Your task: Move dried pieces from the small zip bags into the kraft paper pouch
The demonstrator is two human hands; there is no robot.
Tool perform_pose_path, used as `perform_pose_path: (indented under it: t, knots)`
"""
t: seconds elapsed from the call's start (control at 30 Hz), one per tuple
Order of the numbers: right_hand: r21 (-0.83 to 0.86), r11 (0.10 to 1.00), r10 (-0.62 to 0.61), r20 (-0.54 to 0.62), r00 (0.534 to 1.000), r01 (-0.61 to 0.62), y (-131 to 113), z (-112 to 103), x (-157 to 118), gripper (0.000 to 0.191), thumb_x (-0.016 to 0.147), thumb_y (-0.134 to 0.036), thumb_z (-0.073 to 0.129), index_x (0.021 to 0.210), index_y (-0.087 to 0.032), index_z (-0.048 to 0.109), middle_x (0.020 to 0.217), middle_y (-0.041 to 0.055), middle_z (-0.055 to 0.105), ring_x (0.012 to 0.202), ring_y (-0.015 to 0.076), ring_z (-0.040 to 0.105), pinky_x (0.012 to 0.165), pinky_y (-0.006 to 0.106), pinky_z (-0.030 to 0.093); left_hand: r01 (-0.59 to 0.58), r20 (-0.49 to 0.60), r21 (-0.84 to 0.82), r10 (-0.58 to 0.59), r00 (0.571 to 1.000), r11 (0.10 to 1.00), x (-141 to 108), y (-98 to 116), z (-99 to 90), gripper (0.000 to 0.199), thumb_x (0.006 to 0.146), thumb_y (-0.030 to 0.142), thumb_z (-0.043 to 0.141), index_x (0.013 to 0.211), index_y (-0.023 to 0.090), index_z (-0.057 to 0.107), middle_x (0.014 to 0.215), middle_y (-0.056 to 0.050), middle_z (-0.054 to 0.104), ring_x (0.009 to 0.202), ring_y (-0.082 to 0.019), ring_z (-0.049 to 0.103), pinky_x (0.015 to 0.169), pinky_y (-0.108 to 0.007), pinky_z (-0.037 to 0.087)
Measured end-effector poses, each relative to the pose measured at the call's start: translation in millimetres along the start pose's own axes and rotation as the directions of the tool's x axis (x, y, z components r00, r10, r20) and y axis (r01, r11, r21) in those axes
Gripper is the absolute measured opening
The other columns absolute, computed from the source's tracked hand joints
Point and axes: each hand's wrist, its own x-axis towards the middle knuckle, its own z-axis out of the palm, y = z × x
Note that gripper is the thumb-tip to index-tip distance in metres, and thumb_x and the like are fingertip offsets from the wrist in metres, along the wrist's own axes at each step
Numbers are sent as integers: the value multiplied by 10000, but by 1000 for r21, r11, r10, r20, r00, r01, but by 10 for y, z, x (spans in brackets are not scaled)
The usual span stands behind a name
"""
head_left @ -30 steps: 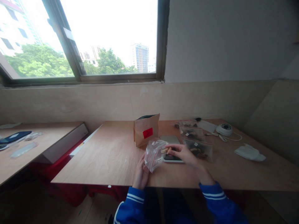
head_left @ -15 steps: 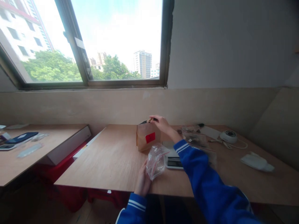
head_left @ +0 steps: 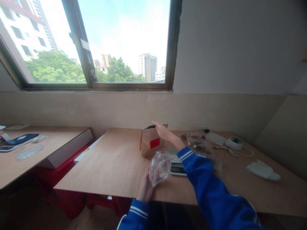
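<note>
A brown paper bag [head_left: 146,145] with a red label stands upright, its top open. At the bag's mouth is my right hand [head_left: 163,131], one finger stretched out over the opening; the other fingers are partly hidden, and no item shows in it. My left hand [head_left: 145,187] is wrapped round the side of a clear plastic zip bag [head_left: 158,169] near the front edge of the table. A white scale [head_left: 177,169] with a dark display lies just right of the plastic bag, partly under my right forearm.
Clear bags with dark contents [head_left: 199,144] lie behind my right sleeve. Further right are a white dome camera [head_left: 234,143] with its cable and a crumpled white item [head_left: 263,170]. Across a gap at left, another table [head_left: 14,169] bears a dark blue item [head_left: 25,139] and plastic bags.
The brown pieces that my right hand held at the paper bag's mouth are out of sight. Its fingers have loosened and one now points outward. My left hand still holds the plastic bag.
</note>
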Motion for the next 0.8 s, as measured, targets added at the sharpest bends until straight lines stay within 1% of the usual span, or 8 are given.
perform_pose_path:
  t: [0.17, 0.3, 0.4, 0.47, 0.57, 0.6, 0.7, 0.8]
  knots:
    - [19, 1000, -4, -57, 998, 6, -120, -58, -29, 442, 915, -224, 377, 1345, -162, 461, 1433, 119, 438, 1353, 198, 362, 1139, 408, 277, 0, -17, -14, 0, 1000, 1000, 7, -6, -13, 250, 877, 206, 537, 1092, 140, 643, 1049, -77, 719, 963, -178, 672, 964, -304, 469]
    - [81, 996, 43, -200, 979, -27, -339, -219, -310, 368, 922, -299, 395, 1243, -208, 550, 1427, 97, 429, 1306, 201, 413, 1057, 377, 384, -8, -7, -6, 8, 1000, 1000, -20, 8, 25, 266, 869, 208, 549, 1117, 151, 625, 1050, -74, 717, 957, -177, 672, 940, -301, 481]
    - [158, 969, 236, -391, 890, -188, -464, -206, -786, 346, 918, -386, 390, 1125, -205, 601, 1202, 103, 586, 1130, 211, 547, 996, 390, 426, -15, 13, 34, 15, 1000, 999, -53, 26, 64, 333, 843, 212, 585, 1174, 176, 586, 1064, -67, 711, 956, -195, 671, 900, -323, 501]
    - [265, 893, 449, -460, 766, -365, -514, -74, -1175, 402, 874, -491, 435, 1078, -187, 600, 1150, 125, 595, 1049, 242, 577, 943, 410, 457, -25, 26, 59, 24, 999, 998, -63, 33, 76, 381, 828, 211, 602, 1206, 185, 559, 1095, -70, 698, 975, -202, 664, 903, -335, 498]
    - [525, 630, 771, -332, 544, -573, -587, 246, -1690, 594, 756, -607, 560, 1158, -172, 516, 1248, 161, 543, 1077, 284, 573, 919, 421, 466, -60, 1, 83, 60, 998, 995, -51, 26, 75, 408, 814, 206, 619, 1215, 191, 545, 1141, -77, 677, 970, -186, 662, 896, -312, 496]
    - [613, 534, 828, -239, 508, -582, -617, 357, -1812, 626, 739, -616, 584, 1188, -191, 485, 1257, 150, 544, 1087, 279, 578, 898, 400, 481, -71, -10, 96, 72, 997, 993, -47, 19, 74, 408, 809, 208, 627, 1209, 196, 548, 1161, -78, 669, 965, -177, 662, 888, -297, 497]
    - [783, 366, 829, -28, 559, -503, -693, 609, -2001, 721, 686, -562, 685, 1260, -251, 381, 1211, 110, 580, 959, 249, 645, 724, 347, 537, -94, -11, 151, 97, 995, 984, -62, 3, 77, 409, 782, 225, 666, 1179, 209, 570, 1192, -77, 654, 962, -165, 661, 866, -271, 498]
    - [836, 381, 831, -121, 544, -396, -679, 671, -2036, 856, 568, -431, 804, 1260, -250, 333, 1017, 53, 632, 705, 186, 644, 583, 298, 519, -113, -31, 213, 122, 992, 971, -144, 30, 75, 391, 714, 204, 719, 1090, 198, 612, 1159, -77, 667, 956, -167, 662, 839, -254, 497]
